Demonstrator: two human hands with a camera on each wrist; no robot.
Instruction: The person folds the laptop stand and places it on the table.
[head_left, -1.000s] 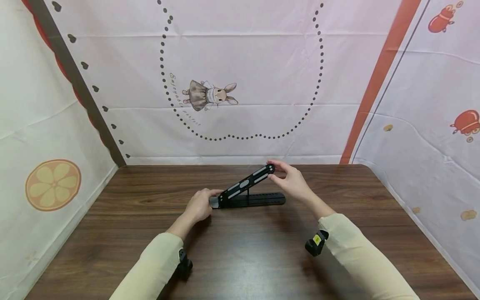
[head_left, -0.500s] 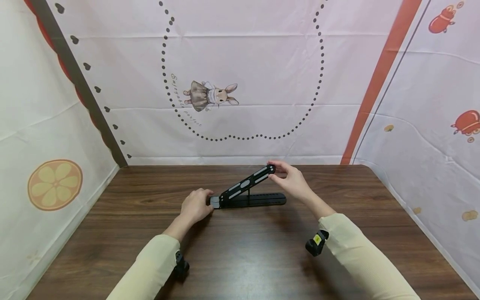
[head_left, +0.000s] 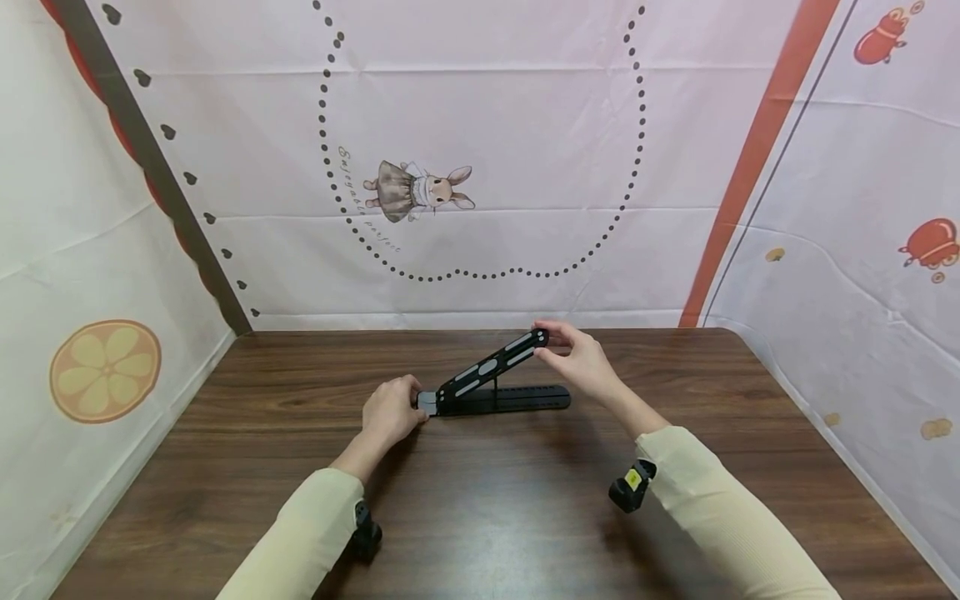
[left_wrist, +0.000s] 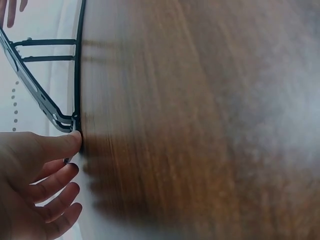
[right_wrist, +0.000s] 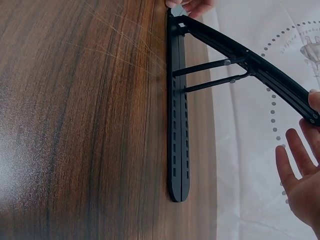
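A black folding stand [head_left: 517,400] lies on the brown wooden table [head_left: 480,500], its slotted base flat and its upper arm [head_left: 495,364] propped up on thin struts. My left hand [head_left: 390,412] is at the hinge end. Its thumb [left_wrist: 62,142] touches the stand [left_wrist: 40,95] there, and the other fingers are loosely curled and hold nothing. My right hand [head_left: 581,360] pinches the raised tip of the upper arm between thumb and forefinger. In the right wrist view the base [right_wrist: 178,140] and upper arm [right_wrist: 260,65] spread in a V, with my right hand [right_wrist: 300,175] beside the tip.
Printed cloth walls [head_left: 480,167] close off the table at the back and on both sides. A small black camera sits on each forearm, one on the left [head_left: 365,529] and one on the right [head_left: 632,486]. Bare tabletop stretches between the stand and the near edge.
My left hand has drawn back a little to the left, from over the hinge to its very end. The stand and my right hand have stayed put.
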